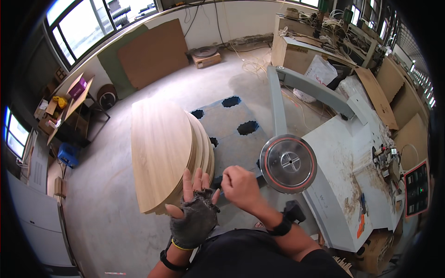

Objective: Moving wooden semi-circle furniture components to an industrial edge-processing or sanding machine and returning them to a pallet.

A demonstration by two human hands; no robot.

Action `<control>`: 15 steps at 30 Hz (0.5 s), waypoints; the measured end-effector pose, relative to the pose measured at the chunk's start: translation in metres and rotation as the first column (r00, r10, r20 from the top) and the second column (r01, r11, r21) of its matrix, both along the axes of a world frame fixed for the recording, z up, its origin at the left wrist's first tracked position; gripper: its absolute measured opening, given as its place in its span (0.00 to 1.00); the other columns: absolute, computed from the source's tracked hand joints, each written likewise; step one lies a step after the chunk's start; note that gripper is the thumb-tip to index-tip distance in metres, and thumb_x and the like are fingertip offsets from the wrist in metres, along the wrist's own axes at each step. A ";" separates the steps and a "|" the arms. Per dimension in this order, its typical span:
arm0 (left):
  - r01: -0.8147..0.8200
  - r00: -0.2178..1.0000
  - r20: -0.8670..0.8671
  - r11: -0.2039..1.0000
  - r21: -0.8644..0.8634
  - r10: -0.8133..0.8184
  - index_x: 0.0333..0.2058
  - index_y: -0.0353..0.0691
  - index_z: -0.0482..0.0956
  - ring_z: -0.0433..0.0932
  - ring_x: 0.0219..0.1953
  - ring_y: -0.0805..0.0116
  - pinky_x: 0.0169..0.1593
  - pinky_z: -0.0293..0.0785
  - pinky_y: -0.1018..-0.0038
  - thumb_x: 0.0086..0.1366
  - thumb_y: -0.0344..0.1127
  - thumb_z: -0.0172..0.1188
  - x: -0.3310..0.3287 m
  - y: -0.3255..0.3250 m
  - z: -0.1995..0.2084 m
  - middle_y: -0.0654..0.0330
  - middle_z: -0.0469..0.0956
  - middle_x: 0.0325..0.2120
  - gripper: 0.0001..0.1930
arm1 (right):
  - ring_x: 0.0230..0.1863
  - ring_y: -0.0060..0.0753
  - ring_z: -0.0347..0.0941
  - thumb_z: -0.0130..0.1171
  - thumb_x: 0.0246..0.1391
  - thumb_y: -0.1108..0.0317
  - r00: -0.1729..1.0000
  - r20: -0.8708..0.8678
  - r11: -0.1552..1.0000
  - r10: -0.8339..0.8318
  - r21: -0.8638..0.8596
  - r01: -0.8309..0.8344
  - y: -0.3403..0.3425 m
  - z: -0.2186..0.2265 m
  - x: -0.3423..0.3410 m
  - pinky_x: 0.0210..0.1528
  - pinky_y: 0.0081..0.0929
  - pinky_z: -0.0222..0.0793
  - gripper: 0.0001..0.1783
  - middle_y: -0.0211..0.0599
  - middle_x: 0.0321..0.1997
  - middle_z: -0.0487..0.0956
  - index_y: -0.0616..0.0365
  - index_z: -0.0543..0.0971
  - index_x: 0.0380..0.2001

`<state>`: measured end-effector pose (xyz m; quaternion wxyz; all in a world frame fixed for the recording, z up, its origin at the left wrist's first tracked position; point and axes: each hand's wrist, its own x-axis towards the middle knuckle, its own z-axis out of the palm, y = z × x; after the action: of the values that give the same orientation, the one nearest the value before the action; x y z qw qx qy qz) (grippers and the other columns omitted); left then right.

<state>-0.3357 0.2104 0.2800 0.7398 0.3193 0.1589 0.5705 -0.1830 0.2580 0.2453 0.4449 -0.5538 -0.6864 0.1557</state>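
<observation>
My left hand [193,214], in a dark grey fingerless work glove, is raised with its bare fingers spread, over the near right edge of a stack of curved wooden panels [160,148]. Nothing shows in its grasp. The panels are pale with light grain, and their rounded edges lie slightly offset. Just right of the glove, my bare right hand [242,186] is closed with the fingers curled in; whatever it may hold is hidden. Right of it stands a machine with a round metal disc [288,163] ringed in orange-red.
Under the panels' right side lies a blue-grey plastic pallet [227,153] with dark holes. A grey machine arm [315,90] reaches over the machine's pale table [333,162], where an orange-handled tool [361,222] lies. At the right is a control panel [416,189]; a blue stool [68,155] stands left.
</observation>
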 end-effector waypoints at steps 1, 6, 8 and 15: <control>-0.003 1.000 -0.001 1.000 -0.002 0.003 0.69 0.56 0.36 0.38 0.71 0.60 0.69 0.36 0.52 0.56 0.76 0.42 -0.003 0.001 0.000 0.59 0.39 0.70 0.51 | 0.27 0.49 0.74 0.57 0.48 0.71 1.000 -0.001 1.000 0.003 -0.002 -0.003 -0.004 0.004 0.003 0.28 0.39 0.68 0.04 0.47 0.25 0.76 0.61 0.75 0.25; 0.049 0.975 0.221 0.985 -0.167 -0.011 0.69 0.55 0.37 0.36 0.71 0.59 0.69 0.38 0.50 0.56 0.76 0.42 -0.015 0.012 -0.003 0.57 0.38 0.70 0.50 | 0.31 0.50 0.74 0.55 0.50 0.74 0.978 -0.043 0.976 0.203 -0.065 -0.206 -0.038 0.023 0.008 0.32 0.42 0.70 0.02 0.45 0.28 0.76 0.61 0.74 0.27; 0.040 0.983 0.185 0.989 -0.142 -0.014 0.69 0.54 0.38 0.36 0.71 0.58 0.69 0.38 0.50 0.56 0.76 0.41 -0.014 0.016 -0.002 0.57 0.38 0.69 0.50 | 0.32 0.48 0.74 0.56 0.50 0.75 0.966 -0.070 0.968 0.247 0.055 -0.244 -0.040 0.027 0.001 0.33 0.39 0.71 0.03 0.43 0.29 0.76 0.62 0.75 0.30; 0.049 0.990 0.137 0.994 -0.098 -0.035 0.69 0.53 0.39 0.37 0.71 0.57 0.69 0.40 0.51 0.56 0.77 0.38 -0.005 0.017 -0.003 0.56 0.40 0.69 0.50 | 0.35 0.44 0.74 0.59 0.47 0.76 0.923 -0.126 0.931 0.364 0.087 -0.355 -0.047 0.028 -0.008 0.37 0.35 0.71 0.08 0.41 0.31 0.75 0.62 0.77 0.33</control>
<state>-0.3412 0.2276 0.2769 0.7759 0.2452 0.1302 0.5664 -0.1910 0.2106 0.2731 0.4728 -0.3921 -0.7480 0.2514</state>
